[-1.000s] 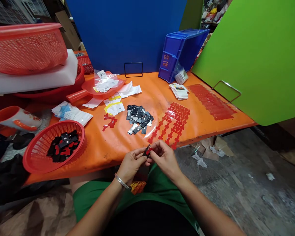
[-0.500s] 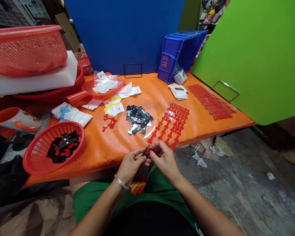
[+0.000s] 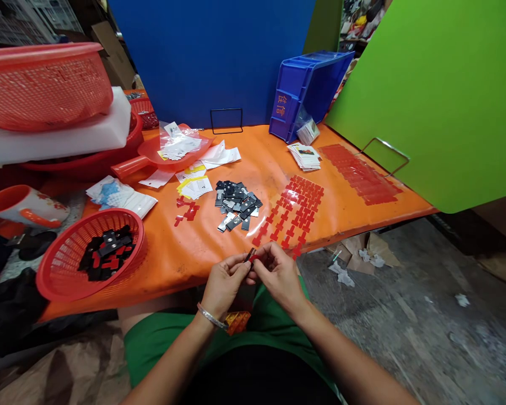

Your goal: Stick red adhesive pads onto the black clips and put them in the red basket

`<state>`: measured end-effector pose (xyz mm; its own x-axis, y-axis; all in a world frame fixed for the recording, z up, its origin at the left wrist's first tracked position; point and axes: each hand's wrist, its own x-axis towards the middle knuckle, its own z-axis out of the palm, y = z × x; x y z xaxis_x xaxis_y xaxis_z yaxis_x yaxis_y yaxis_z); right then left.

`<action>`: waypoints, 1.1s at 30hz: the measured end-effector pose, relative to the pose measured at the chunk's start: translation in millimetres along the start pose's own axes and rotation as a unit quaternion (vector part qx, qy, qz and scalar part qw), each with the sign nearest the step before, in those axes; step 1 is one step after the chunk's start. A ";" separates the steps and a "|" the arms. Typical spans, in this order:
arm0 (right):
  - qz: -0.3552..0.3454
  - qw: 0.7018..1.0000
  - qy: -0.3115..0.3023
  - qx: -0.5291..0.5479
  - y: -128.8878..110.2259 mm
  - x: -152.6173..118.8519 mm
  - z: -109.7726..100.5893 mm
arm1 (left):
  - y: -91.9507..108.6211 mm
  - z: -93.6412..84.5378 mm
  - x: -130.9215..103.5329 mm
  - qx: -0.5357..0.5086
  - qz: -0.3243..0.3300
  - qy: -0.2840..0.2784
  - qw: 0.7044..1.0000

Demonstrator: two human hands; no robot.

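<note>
My left hand (image 3: 224, 281) pinches a small flat black piece (image 3: 250, 256) near the front edge of the table. My right hand (image 3: 280, 275) is closed against it, its thumb and forefinger on a small red film piece (image 3: 253, 258) that touches the black one. Fingers hide most of both pieces. Just beyond the hands lie rows of red T-shaped film pieces (image 3: 305, 202) on a clear sheet. To their left is a pile of flat black pieces (image 3: 237, 203), some showing silvery faces. A few loose red pieces (image 3: 188, 210) lie left of the pile.
A red basket (image 3: 45, 275) holding black and red pieces stands at the left front, by a mug (image 3: 28, 205). Behind are a red dustpan (image 3: 128, 167) with papers, a blue crate (image 3: 284, 107) and card stacks (image 3: 304, 157). Blue and green panels (image 3: 438, 101) border the table.
The black piece has turned in my fingers and now shows more of its narrow edge. Both hands stay close together, and the view has shifted slightly.
</note>
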<state>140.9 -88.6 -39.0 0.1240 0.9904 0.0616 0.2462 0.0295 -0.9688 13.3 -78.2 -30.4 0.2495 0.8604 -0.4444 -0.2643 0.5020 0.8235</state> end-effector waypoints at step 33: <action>-0.066 0.990 0.079 -0.098 -13.7 5.6 -0.8 | -2.3 11.5 -3.1 0.027 0.091 0.032 0.995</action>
<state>139.0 -83.5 -25.2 0.2244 0.9455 0.2361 0.4502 0.1144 -0.8856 23.9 -83.1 -26.9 0.1411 0.9416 -0.3057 -0.2495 0.3326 0.9095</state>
